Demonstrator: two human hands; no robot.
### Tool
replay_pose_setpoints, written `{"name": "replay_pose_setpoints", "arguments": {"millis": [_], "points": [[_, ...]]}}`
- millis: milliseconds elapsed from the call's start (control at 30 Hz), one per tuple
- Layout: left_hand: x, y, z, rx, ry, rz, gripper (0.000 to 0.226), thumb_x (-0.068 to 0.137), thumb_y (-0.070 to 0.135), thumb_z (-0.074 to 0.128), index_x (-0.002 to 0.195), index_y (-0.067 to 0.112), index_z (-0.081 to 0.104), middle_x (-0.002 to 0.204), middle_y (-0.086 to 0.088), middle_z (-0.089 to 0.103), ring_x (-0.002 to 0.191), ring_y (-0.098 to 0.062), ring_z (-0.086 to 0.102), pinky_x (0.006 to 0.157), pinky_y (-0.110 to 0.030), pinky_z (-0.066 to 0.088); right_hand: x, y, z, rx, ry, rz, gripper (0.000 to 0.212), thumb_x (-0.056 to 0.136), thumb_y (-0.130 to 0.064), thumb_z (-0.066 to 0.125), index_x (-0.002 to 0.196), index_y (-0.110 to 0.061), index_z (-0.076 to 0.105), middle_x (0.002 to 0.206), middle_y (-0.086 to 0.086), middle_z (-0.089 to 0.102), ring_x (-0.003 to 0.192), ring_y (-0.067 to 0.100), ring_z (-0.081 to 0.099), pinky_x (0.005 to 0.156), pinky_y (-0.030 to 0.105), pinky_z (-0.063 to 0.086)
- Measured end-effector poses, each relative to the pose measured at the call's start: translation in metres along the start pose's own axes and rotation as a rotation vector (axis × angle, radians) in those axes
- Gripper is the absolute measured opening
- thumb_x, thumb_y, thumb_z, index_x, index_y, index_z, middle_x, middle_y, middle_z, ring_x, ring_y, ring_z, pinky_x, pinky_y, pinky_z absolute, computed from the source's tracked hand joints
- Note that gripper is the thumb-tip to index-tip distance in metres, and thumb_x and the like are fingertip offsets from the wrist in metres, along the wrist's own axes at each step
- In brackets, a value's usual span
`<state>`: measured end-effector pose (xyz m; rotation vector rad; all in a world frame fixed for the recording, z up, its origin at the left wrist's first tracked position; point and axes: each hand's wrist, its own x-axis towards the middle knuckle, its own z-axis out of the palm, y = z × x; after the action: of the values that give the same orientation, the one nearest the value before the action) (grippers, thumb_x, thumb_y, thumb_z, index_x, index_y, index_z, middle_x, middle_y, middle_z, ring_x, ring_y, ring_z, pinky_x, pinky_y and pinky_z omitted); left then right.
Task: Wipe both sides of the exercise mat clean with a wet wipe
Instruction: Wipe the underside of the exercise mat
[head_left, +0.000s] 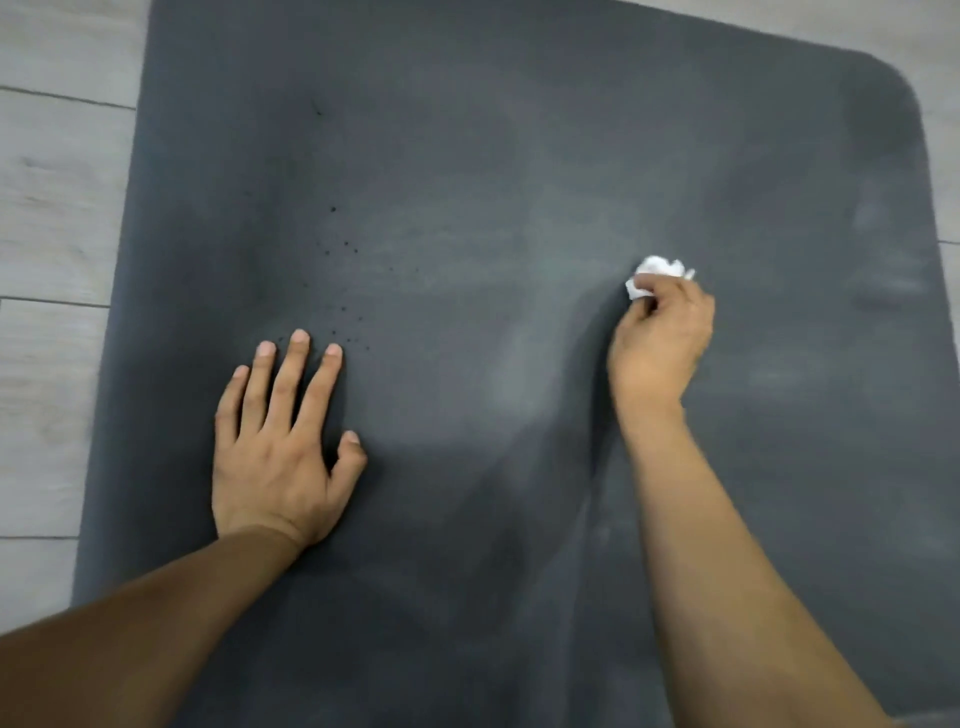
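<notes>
1. Fingers (647, 306) of the right hand (662, 338) curl tight around a crumpled white wet wipe (660, 273); the wad sticks out past the fingertips on the far side of the hand and sits down at the mat surface.
2. Left hand (275, 452) lies flat, palm down, on the mat; its fingers (283, 379) are straight and spread, thumb angled out to the right, holding nothing.
3. Exercise mat (467, 156) is dark grey, spread flat on the floor and fills most of the view; one rounded corner shows at upper right.
4. Right hand works right of the mat's centre; left hand sits left of centre, nearer the person. The two hands are well apart.
5. Small dark specks (343, 249) are scattered on the mat just beyond the left fingertips.
6. Pale streaky patches (519, 384) show on the mat between the hands and out toward the right edge.
7. Floor (57, 208) is light grey wood-look planks, visible along the left side and the top right.
</notes>
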<state>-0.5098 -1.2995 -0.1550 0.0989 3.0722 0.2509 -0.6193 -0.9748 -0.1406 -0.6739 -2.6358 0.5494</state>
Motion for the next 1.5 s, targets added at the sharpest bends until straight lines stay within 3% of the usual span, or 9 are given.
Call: {"name": "replay_pose_setpoints", "arguments": {"millis": [200,300,500,600,867,967,1200,1367,1500], "points": [[0.0,-0.002,0.002,0.015,0.004,0.003,0.077,0.09,0.046,0.037,0.162,0.019,0.031,0.17,-0.009,0.023,0.157,-0.033,0.019,0.128,-0.051,0.014,-0.111,-0.152,0.049,0.312,-0.29,-0.527,0.025,0.074,0.004,0.063,0.095,-0.003,0.074,0.104,0.012,0.07,0.101,0.031,0.055,0.096,0.04,0.047],[-0.001,-0.002,0.002,0.015,0.013,0.007,0.076,0.091,0.046,0.037,0.162,0.019,0.031,0.17,-0.009,0.024,0.157,-0.032,0.019,0.128,-0.051,0.015,-0.108,-0.142,0.047,0.302,-0.335,-0.68,0.026,0.079,0.003,0.063,0.102,-0.005,0.072,0.102,0.008,0.069,0.094,0.026,0.052,0.09,0.036,0.048],[0.0,-0.001,0.001,0.008,0.029,-0.002,0.075,0.091,0.045,0.038,0.161,0.019,0.032,0.169,-0.009,0.025,0.157,-0.033,0.02,0.127,-0.052,0.015,-0.027,-0.004,-0.011,-0.031,-0.051,-0.254,0.02,0.082,-0.001,0.057,0.09,-0.011,0.073,0.092,0.011,0.068,0.085,0.035,0.059,0.081,0.032,0.043],[0.0,-0.001,0.002,0.004,0.035,-0.001,0.075,0.091,0.046,0.037,0.161,0.019,0.033,0.169,-0.009,0.026,0.157,-0.033,0.02,0.127,-0.051,0.015,-0.033,-0.007,-0.007,0.0,0.015,-0.05,0.025,0.082,-0.005,0.049,0.089,-0.009,0.073,0.095,0.012,0.07,0.086,0.037,0.06,0.083,0.031,0.043],[-0.001,-0.002,0.005,-0.003,0.047,0.008,0.076,0.091,0.046,0.037,0.161,0.019,0.031,0.17,-0.008,0.023,0.157,-0.032,0.019,0.127,-0.051,0.015,-0.132,-0.145,0.037,0.298,-0.322,-0.574,0.016,0.081,0.001,0.065,0.093,-0.005,0.073,0.097,0.006,0.069,0.086,0.029,0.057,0.079,0.04,0.052],[-0.001,-0.001,0.004,-0.006,0.055,-0.006,0.074,0.091,0.045,0.037,0.161,0.02,0.032,0.17,-0.008,0.024,0.157,-0.032,0.019,0.128,-0.05,0.014,-0.094,-0.089,0.02,0.181,-0.234,-0.568,0.021,0.081,0.0,0.061,0.096,-0.01,0.072,0.097,0.006,0.069,0.084,0.027,0.054,0.079,0.034,0.048],[0.0,0.001,0.002,0.008,0.049,-0.012,0.073,0.092,0.044,0.038,0.161,0.02,0.032,0.17,-0.007,0.024,0.158,-0.031,0.018,0.128,-0.049,0.013,-0.049,0.01,-0.017,-0.035,-0.012,-0.04,0.026,0.083,-0.006,0.05,0.093,-0.011,0.074,0.1,0.012,0.071,0.088,0.038,0.062,0.086,0.029,0.042],[0.0,-0.001,0.005,-0.002,0.06,-0.011,0.072,0.093,0.045,0.037,0.16,0.017,0.033,0.17,-0.006,0.023,0.158,-0.03,0.018,0.128,-0.049,0.014,-0.149,-0.135,0.025,0.296,-0.265,-0.468,0.03,0.081,-0.004,0.051,0.1,-0.005,0.074,0.104,0.009,0.071,0.095,0.025,0.059,0.09,0.034,0.048],[0.0,-0.001,0.005,-0.016,0.069,-0.022,0.072,0.092,0.041,0.04,0.16,0.017,0.033,0.17,-0.006,0.025,0.157,-0.031,0.019,0.128,-0.048,0.013,-0.14,-0.119,0.015,0.297,-0.338,-0.553,0.023,0.084,0.0,0.062,0.102,-0.008,0.073,0.105,0.003,0.07,0.087,0.025,0.058,0.082,0.035,0.052]]}}
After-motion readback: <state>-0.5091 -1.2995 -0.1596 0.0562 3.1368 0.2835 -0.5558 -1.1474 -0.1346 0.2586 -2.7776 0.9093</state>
